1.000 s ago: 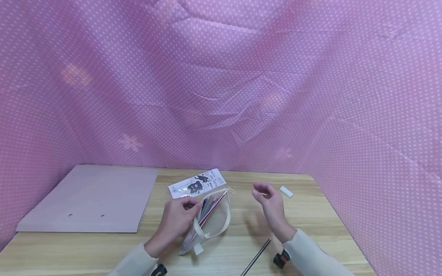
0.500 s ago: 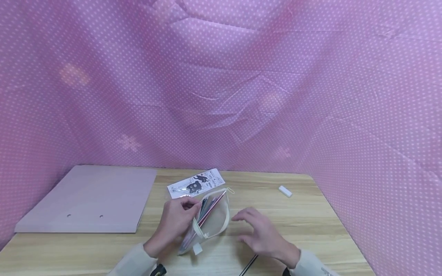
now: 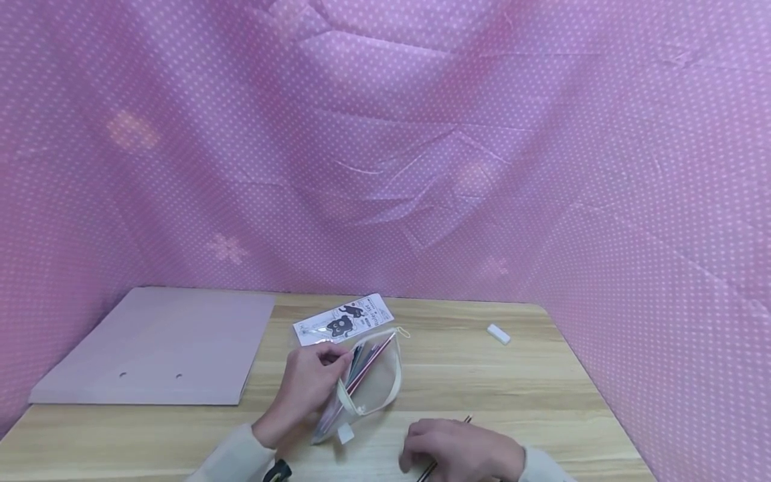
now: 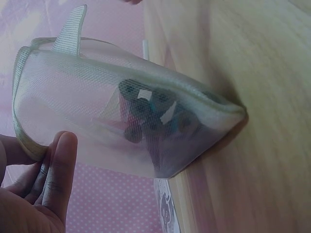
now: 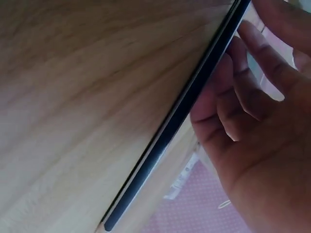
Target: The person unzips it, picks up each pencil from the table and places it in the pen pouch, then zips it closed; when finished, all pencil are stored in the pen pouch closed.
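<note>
A see-through mesh pencil pouch (image 3: 382,388) with a pale zip stands unzipped at the middle of the table. Its rim is pinched between thumb and fingers of my left hand (image 3: 310,378). Several pencils (image 3: 366,368) lean inside, one red; their dark ends (image 4: 141,107) show through the mesh in the left wrist view. My right hand (image 3: 460,450) is low over a long dark pencil (image 5: 165,131) on the table, partly covering it in the head view. In the right wrist view, bent fingers (image 5: 228,87) lie right along the pencil's side.
A packaged ruler set (image 3: 343,320) lies behind the pouch. A white eraser (image 3: 498,334) is at the back right. The large pale folder (image 3: 162,345) covers the table's left side. Pink dotted cloth (image 3: 385,167) hangs around the back and sides.
My right hand has come down and toward the table's front, from near the eraser, past the pouch, to the dark pencil. The left hand and pouch have stayed in place.
</note>
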Demonstrator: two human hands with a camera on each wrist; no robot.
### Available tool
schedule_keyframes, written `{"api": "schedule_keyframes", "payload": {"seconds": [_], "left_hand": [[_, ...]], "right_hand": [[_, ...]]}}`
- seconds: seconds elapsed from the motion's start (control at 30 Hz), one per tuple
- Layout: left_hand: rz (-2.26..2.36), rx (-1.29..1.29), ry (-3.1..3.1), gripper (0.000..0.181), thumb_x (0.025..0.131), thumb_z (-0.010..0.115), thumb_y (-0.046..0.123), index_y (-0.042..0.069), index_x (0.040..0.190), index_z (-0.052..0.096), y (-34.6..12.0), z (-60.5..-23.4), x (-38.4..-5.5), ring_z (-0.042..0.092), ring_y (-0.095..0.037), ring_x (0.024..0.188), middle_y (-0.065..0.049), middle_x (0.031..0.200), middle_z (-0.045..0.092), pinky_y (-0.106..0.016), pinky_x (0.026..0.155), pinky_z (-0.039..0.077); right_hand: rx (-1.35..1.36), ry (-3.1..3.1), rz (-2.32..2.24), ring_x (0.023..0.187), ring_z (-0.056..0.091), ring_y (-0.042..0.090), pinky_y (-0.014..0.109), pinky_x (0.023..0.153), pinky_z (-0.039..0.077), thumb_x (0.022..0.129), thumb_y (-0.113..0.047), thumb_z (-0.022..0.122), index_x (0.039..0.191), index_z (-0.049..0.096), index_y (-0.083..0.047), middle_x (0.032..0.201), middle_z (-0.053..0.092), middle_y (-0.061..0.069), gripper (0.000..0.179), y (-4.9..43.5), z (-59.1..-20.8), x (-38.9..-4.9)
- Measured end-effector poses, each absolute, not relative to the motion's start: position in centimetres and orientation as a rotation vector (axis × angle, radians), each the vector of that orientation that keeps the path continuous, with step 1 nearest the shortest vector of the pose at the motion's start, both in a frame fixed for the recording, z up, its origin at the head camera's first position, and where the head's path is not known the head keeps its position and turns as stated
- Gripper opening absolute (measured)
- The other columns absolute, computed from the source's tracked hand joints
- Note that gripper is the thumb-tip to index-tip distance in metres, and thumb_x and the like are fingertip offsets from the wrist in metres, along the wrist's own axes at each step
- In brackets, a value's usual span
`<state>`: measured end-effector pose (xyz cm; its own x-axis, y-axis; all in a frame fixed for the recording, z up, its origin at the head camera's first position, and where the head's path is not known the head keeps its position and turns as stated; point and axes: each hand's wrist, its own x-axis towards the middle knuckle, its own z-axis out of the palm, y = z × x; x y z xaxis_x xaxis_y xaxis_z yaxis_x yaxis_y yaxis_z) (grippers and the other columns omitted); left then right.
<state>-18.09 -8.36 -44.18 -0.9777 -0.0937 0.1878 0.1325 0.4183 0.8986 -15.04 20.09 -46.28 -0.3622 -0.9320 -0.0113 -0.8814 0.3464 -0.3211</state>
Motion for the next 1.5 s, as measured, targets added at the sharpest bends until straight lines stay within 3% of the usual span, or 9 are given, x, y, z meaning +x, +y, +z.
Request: {"api": "schedule_keyframes", "payload": {"seconds": [0.23,0.53,0.93,1.13,1.37,1.5], "left_hand": [[-1.596,-0.042,-2.456,0.003,0.087,0.077,0.014,0.012,0.089,0.079,-8.4,-44.4,-18.1,0.063,-0.008,0.066,0.0,0.077,0.074,-0.018,0.059,0.053],[-1.59,-0.029,-2.464,0.003,0.086,0.078,0.013,0.014,0.089,0.079,-8.5,-44.4,-18.2,0.063,-0.009,0.067,0.0,0.078,0.075,-0.018,0.06,0.053],[-1.583,-0.023,-2.473,0.005,0.086,0.078,0.016,0.013,0.09,0.079,-8.5,-44.2,-18.1,0.063,-0.009,0.067,0.0,0.078,0.075,-0.018,0.06,0.053],[-1.597,-0.013,-2.478,0.004,0.086,0.078,0.015,0.014,0.09,0.079,-8.5,-44.2,-18.1,0.063,-0.009,0.067,0.001,0.077,0.074,-0.018,0.06,0.053],[-1.616,0.012,-2.479,0.004,0.085,0.079,0.014,0.016,0.088,0.078,-8.4,-44.2,-18.1,0.064,-0.01,0.067,0.002,0.076,0.073,-0.019,0.06,0.053],[-1.602,-0.002,-2.477,0.004,0.086,0.078,0.014,0.015,0.089,0.078,-8.5,-44.2,-18.1,0.063,-0.01,0.066,0.002,0.077,0.073,-0.019,0.059,0.054]], "right_hand": [[-1.681,2.373,-0.376,0.076,0.044,-0.01,-0.001,0.069,0.031,0.076,-0.009,0.074,0.087,0.059,-0.027,0.078,0.053,-0.017,0.025,19.6,-46.6,-14.8],[-1.62,2.362,-0.375,0.064,0.039,-0.02,-0.001,0.056,0.033,0.077,-0.009,0.076,0.079,0.065,-0.028,0.068,0.053,-0.021,0.022,19.4,-46.5,-14.6],[-1.6,2.383,-0.37,0.063,0.039,-0.019,-0.001,0.056,0.034,0.078,-0.01,0.073,0.078,0.065,-0.028,0.067,0.052,-0.022,0.02,19.1,-46.2,-14.6],[-1.546,2.423,-0.456,0.071,0.047,-0.019,-0.002,0.063,0.04,0.078,-0.007,0.075,0.089,0.07,-0.027,0.077,0.06,-0.025,0.023,18.9,-45.6,-14.8],[-1.525,2.501,-0.667,0.077,0.054,-0.014,0.002,0.07,0.047,0.08,-0.002,0.077,0.095,0.07,-0.02,0.085,0.069,-0.014,0.024,18.8,-44.1,-15.8],[-1.402,2.438,-1.0,0.078,0.061,-0.008,0.013,0.071,0.057,0.082,0.001,0.075,0.096,0.07,-0.014,0.085,0.072,-0.004,0.021,18.8,-43.4,-16.6]]}}
